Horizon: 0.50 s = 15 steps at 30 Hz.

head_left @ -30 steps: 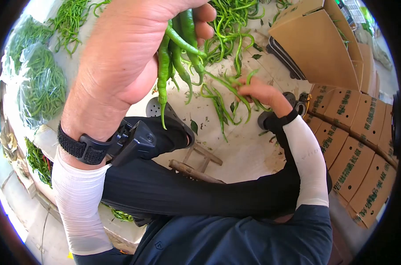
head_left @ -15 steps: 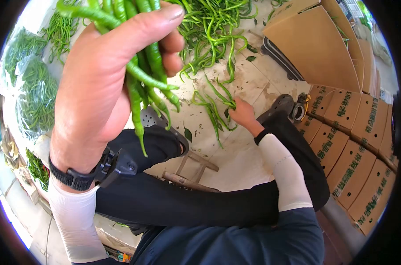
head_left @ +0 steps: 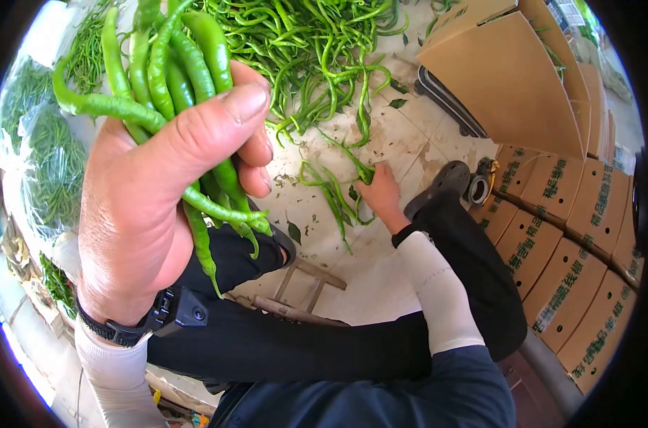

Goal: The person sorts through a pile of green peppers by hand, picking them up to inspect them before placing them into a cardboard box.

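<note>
Close to the camera, my left hand (head_left: 149, 189) is wrapped round a bunch of long green chili peppers (head_left: 195, 60), thumb across them. Their upper ends fan out above the fist and several thin tips hang below it. Farther down at floor level, my right hand (head_left: 381, 196) has its fingers closed at the end of a green chili pepper (head_left: 361, 170); the fingertips are partly hidden. Several loose chili peppers (head_left: 332, 194) lie on the floor just left of that hand. Beyond them spreads a large heap of green chili peppers (head_left: 302, 50).
An open cardboard box (head_left: 506, 82) stands at upper right on a dark base (head_left: 445, 103). Printed cartons (head_left: 563, 267) are stacked at right, near a tape roll (head_left: 478, 188). Clear bags of peppers (head_left: 53, 157) sit at left. A wooden stool (head_left: 313, 274) is between my legs.
My left hand has come lower in view and turned slightly, showing more of the bunch's upper ends. My right hand stays by the same floor peppers; the whole view has shifted slightly.
</note>
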{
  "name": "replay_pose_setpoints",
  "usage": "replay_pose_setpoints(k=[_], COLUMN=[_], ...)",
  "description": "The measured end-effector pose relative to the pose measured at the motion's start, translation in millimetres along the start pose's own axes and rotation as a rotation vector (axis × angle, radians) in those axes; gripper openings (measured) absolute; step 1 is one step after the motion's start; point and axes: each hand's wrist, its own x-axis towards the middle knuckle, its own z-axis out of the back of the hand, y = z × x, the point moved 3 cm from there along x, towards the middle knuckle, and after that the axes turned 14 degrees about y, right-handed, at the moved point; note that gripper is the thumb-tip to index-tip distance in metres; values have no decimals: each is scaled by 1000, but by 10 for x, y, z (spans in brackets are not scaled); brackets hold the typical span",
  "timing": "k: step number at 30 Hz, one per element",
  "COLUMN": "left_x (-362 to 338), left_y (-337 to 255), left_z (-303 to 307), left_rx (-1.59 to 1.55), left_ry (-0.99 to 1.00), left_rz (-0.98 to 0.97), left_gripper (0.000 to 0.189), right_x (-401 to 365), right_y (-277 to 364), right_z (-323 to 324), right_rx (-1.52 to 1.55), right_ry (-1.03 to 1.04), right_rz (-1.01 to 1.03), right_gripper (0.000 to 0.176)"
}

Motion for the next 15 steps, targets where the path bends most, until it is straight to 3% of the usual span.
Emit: replay_pose_setpoints(k=[5,11,15], left_x=[-21,-86,-116], left_y=[23,-27,-21], left_z=[-1,53,73], left_rx=[-55,-60,-31], left_ry=[11,40,55], left_rz=[15,14,3], left_gripper=[28,28,29], right_x=[103,19,-70], right_y=[55,-60,-158], right_z=[-81,124,-124], right_rx=[-30,49,126], right_ry=[109,327,483], right_rz=[-158,-60,181], right_gripper=[39,35,44])
